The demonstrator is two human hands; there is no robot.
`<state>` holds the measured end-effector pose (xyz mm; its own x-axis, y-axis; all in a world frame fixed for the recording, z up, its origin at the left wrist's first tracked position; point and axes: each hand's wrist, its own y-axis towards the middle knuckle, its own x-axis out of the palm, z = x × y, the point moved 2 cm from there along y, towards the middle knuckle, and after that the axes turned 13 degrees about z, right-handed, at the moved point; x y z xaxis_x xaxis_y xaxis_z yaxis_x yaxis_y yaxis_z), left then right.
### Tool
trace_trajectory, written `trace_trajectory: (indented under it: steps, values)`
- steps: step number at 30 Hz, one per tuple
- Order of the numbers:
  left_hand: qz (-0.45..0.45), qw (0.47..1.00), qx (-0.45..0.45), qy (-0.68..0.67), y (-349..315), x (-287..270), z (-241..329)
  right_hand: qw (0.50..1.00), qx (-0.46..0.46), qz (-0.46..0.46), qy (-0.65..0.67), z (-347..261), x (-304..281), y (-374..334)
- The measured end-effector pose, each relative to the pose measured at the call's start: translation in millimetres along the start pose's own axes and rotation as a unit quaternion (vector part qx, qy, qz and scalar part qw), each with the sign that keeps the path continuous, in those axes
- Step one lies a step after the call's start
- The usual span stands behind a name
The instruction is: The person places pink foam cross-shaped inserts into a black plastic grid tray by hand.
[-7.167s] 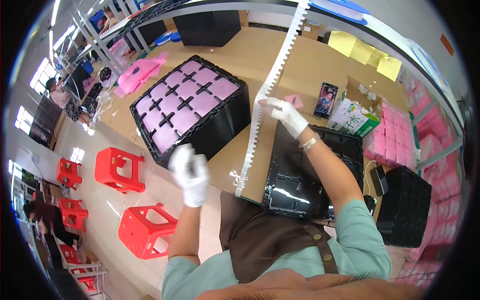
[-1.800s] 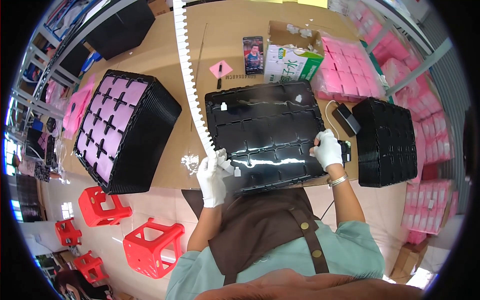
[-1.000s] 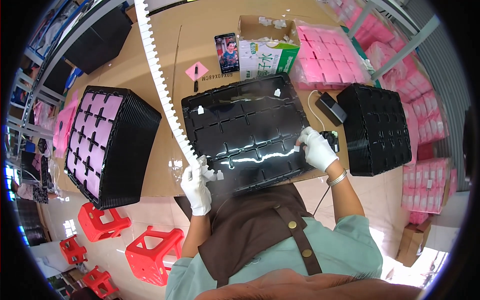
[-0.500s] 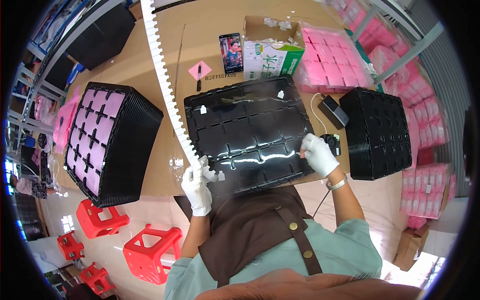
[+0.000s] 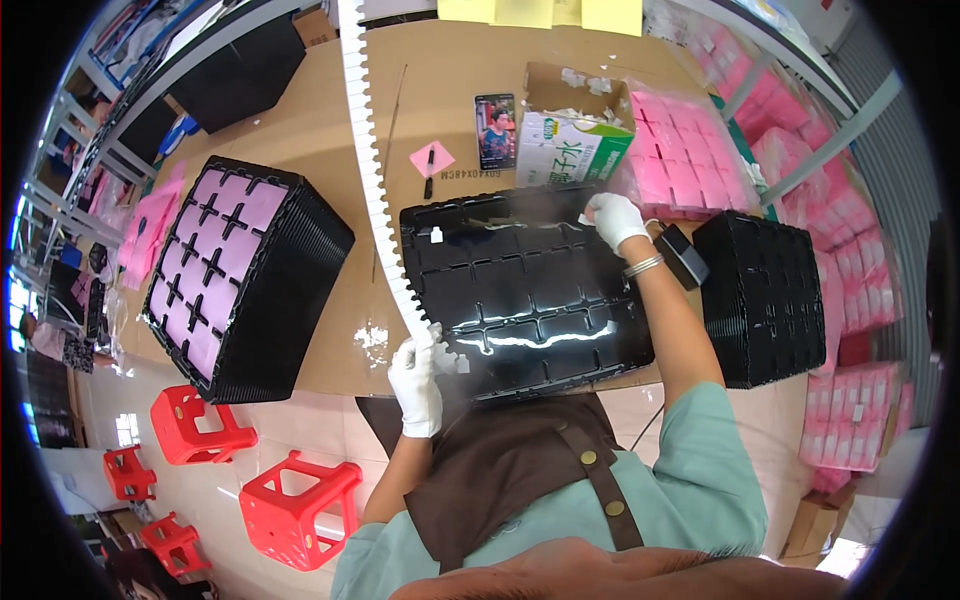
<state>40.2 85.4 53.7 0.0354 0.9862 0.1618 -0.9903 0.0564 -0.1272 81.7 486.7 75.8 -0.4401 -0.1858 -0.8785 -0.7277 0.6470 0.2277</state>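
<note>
A shallow black plastic tray point(image 5: 490, 285) with cross-shaped ridges lies in front of me. Gripped in my left hand point(image 5: 415, 385) is the lower end of a long white notched strip point(image 5: 370, 160), which runs up past the tray's left side. Small white tabs point(image 5: 455, 363) stick out beside those fingers, over the tray's near left corner. My right hand point(image 5: 617, 222) is at the far right corner of the tray, its fingers pinched at a small white sticker point(image 5: 584, 218), partly hidden. Another white sticker point(image 5: 436, 235) sits near the far left corner.
Left stands a black tray stack point(image 5: 290, 290) with pink sheets on top; another black stack point(image 5: 765, 300) stands right. Beyond the tray are a phone point(image 5: 495, 132), a pen point(image 5: 430, 172), an opened carton point(image 5: 575, 150) and pink packs point(image 5: 690, 150). Red stools point(image 5: 300, 510) stand on the floor.
My right hand has moved from the tray's near right side to the sticker at its far right corner. My left hand keeps hold of the strip. The whole view has shifted slightly.
</note>
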Motion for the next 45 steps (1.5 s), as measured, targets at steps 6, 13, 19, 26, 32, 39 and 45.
trace_trajectory:
  steps: [6, 13, 19, 26, 32, 39, 45]
  values:
    - [-0.002, 1.0, -0.011, -0.007, -1, 2, 4, 0.993, 0.086, -0.013, 0.076, 25, 12, 18]
    - [-0.014, 0.998, -0.054, -0.008, -4, 7, 15, 0.99, 0.091, -0.035, -0.104, -15, 11, 18]
    - [-0.022, 0.996, -0.08, -0.031, -8, 10, 22, 0.967, 0.006, 0.09, -0.24, -20, 17, 6]
    - [-0.02, 0.995, -0.089, -0.039, -7, 6, 22, 0.989, 0.002, 0.15, -0.017, -21, -24, -8]
    - [-0.017, 0.997, -0.059, -0.039, -2, 3, 13, 0.986, -0.103, -0.038, 0.127, -133, 17, -8]
    - [-0.034, 0.998, -0.043, -0.026, -4, 8, 17, 0.971, -0.232, -0.026, 0.059, -206, 92, -1]
    - [-0.032, 0.994, -0.075, -0.073, -5, 8, 23, 0.957, -0.148, -0.219, 0.121, -203, 106, 16]
